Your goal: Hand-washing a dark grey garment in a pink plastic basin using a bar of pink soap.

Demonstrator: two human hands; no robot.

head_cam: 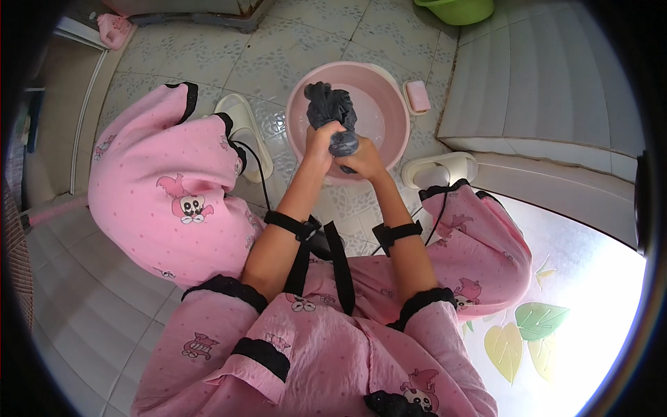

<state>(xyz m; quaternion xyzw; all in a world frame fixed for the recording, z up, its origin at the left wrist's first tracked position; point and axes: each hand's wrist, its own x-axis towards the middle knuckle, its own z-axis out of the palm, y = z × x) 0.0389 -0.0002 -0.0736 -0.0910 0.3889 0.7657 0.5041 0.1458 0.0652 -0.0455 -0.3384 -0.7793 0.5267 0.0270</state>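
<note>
Both fists grip a bunched, dark grey wet cloth [332, 104] above a round pink plastic basin [400, 122] on the floor. My left hand [320, 142] wraps around the cloth's middle, thumb on top. Close beside it, my right hand [368, 156] clasps the lower part, and a small dark end hangs below the fingers. The upper end of the cloth fans out loosely over the basin's left side. A whitish, wet-looking bottom shows inside the basin. What the cloth is cannot be told while it is crumpled.
A pink soap bar [417, 95] rests in a dish right of the basin. Cream slippers [249, 136] are on my feet on the patterned tile floor [292, 39]. A green basin [458, 9] and a pink jug [113, 31] stand farther off. Black cables run from my strapped forearms.
</note>
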